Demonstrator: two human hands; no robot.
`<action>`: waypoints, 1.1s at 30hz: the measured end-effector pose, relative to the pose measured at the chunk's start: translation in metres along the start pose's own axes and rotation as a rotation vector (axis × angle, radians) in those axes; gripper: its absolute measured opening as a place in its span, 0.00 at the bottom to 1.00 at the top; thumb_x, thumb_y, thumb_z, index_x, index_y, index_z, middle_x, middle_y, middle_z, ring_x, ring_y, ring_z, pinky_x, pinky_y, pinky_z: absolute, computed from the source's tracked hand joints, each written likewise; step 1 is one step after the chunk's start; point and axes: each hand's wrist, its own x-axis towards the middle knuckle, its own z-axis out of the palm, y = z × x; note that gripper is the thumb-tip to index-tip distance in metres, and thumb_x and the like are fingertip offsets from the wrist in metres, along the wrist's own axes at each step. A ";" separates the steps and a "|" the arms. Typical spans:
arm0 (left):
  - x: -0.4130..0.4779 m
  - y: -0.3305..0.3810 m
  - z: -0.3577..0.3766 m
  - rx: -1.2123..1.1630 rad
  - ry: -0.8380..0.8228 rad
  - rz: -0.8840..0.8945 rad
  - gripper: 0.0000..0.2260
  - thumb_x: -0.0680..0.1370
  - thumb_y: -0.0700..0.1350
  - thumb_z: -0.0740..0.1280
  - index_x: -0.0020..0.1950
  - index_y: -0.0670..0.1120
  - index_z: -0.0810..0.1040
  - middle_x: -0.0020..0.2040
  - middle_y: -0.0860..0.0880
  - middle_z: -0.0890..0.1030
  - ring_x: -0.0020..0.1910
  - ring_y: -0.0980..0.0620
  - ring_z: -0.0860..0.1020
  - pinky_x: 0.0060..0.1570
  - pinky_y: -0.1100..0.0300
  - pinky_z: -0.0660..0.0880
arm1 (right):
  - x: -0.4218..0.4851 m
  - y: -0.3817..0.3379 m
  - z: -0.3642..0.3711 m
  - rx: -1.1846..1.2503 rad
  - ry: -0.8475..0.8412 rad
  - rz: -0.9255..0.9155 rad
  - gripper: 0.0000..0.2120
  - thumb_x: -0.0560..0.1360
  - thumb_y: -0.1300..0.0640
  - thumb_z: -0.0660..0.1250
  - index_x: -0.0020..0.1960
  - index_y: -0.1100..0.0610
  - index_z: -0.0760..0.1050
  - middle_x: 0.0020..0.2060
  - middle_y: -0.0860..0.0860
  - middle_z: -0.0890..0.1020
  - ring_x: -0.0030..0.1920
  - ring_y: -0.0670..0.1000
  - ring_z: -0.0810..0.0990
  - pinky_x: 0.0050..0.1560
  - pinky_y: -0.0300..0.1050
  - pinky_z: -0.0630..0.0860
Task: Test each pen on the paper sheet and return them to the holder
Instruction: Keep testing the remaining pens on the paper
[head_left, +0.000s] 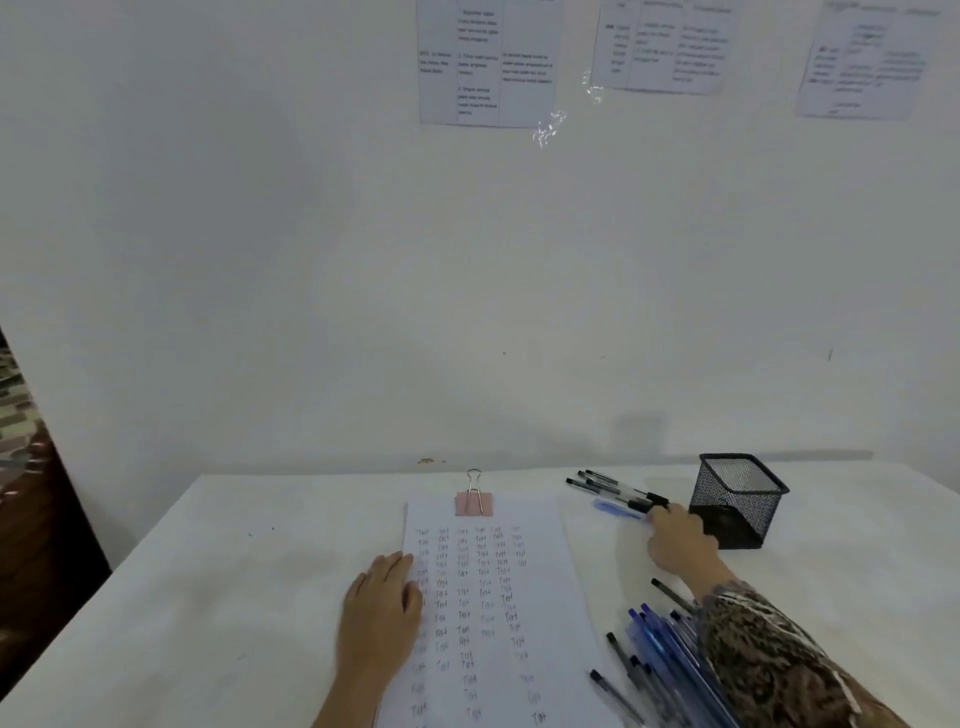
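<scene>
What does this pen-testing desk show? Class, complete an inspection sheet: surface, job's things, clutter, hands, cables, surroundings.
Surface: white table.
Job's things: paper sheet covered in written test words, pink binder clip on its top edge; black mesh holder at right; far pens, mostly black, beside it; near pens, blue and black, heaped by the right sleeve.
Clutter: nothing seen.
Hands: left hand flat on the sheet's left edge; right hand on the far pens, grip unclear.
Cables: nothing seen.
Surroundings: white wall with printed sheets taped up.
</scene>
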 end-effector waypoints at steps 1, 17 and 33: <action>0.000 0.001 -0.001 0.003 0.015 0.008 0.26 0.76 0.54 0.45 0.68 0.46 0.70 0.67 0.51 0.71 0.67 0.54 0.69 0.68 0.59 0.61 | 0.002 0.003 0.005 -0.029 0.036 0.006 0.14 0.79 0.59 0.53 0.65 0.54 0.65 0.63 0.53 0.68 0.64 0.56 0.67 0.63 0.53 0.68; 0.000 0.003 -0.003 0.002 -0.030 -0.007 0.25 0.76 0.50 0.47 0.70 0.45 0.68 0.69 0.50 0.69 0.69 0.53 0.66 0.70 0.57 0.57 | -0.076 -0.059 -0.042 1.238 -0.157 -0.261 0.09 0.78 0.66 0.61 0.56 0.59 0.73 0.39 0.52 0.76 0.34 0.50 0.74 0.33 0.40 0.70; -0.002 0.010 -0.002 -0.187 0.055 0.323 0.33 0.78 0.65 0.42 0.58 0.45 0.77 0.50 0.52 0.80 0.50 0.58 0.72 0.54 0.65 0.67 | -0.114 -0.156 0.028 1.727 -0.258 -0.273 0.06 0.74 0.67 0.67 0.50 0.62 0.76 0.34 0.52 0.79 0.35 0.48 0.79 0.41 0.38 0.77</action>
